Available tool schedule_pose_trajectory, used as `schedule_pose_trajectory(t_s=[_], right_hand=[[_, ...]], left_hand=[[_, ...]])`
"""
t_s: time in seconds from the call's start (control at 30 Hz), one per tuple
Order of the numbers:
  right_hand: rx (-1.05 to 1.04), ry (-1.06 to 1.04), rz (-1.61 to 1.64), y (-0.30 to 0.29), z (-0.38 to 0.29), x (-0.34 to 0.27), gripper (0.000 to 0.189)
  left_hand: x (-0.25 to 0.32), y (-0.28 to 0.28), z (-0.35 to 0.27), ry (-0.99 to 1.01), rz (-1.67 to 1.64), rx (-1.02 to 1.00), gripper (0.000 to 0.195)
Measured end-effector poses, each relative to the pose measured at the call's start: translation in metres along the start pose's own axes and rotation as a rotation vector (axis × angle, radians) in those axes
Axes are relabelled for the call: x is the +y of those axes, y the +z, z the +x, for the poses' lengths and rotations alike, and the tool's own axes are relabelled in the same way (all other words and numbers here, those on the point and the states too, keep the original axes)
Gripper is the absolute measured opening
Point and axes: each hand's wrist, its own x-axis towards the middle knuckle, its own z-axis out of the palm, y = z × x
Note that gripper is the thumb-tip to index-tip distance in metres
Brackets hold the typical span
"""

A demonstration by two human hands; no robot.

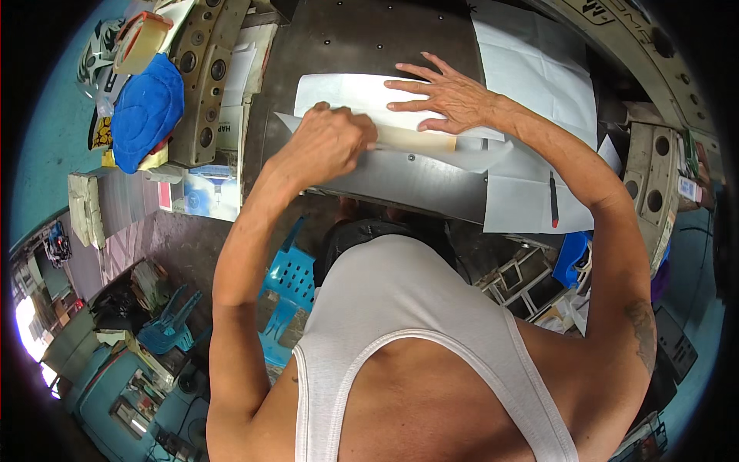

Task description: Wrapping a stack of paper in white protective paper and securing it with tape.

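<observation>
White paper sheets (340, 89) lie on a dark metal table (369, 26), with a cream-coloured strip (424, 138) between them. My left hand (335, 138) is bent into a loose fist over the left part of the paper, slightly blurred; whether it grips the paper's edge cannot be told. My right hand (444, 95) lies flat with fingers spread on the upper sheet. A thin, translucent sheet (467, 160) curls up along the near side. To the right, a black and red pen-like tool (554, 199) rests on a large creased white sheet (537, 75).
Beige metal machine parts with round holes stand at the left (199, 75) and right (649, 173). A blue cloth pad (147, 112) and a tape roll (141, 43) are at the far left. A blue plastic chair (291, 277) stands below the table's near edge.
</observation>
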Motion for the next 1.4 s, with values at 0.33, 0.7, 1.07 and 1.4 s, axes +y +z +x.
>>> schedule_pose_trajectory(t_s=[0.33, 0.7, 1.07, 1.4], right_hand=[[-0.040, -0.083, 0.022, -0.003, 0.004, 0.001, 0.058], [-0.026, -0.082, 0.024, -0.001, 0.000, 0.001, 0.045], [-0.027, -0.040, 0.051, -0.001, -0.016, -0.010, 0.052], [-0.019, 0.177, 0.323, -0.015, -0.061, -0.007, 0.041]], left_hand=[[-0.003, -0.005, 0.017, -0.069, 0.035, 0.001, 0.018], [-0.052, 0.023, 0.077, -0.119, -0.164, -0.024, 0.017], [-0.058, 0.037, 0.082, -0.087, -0.189, 0.054, 0.019], [-0.049, 0.036, 0.089, -0.213, -0.117, -0.022, 0.020]])
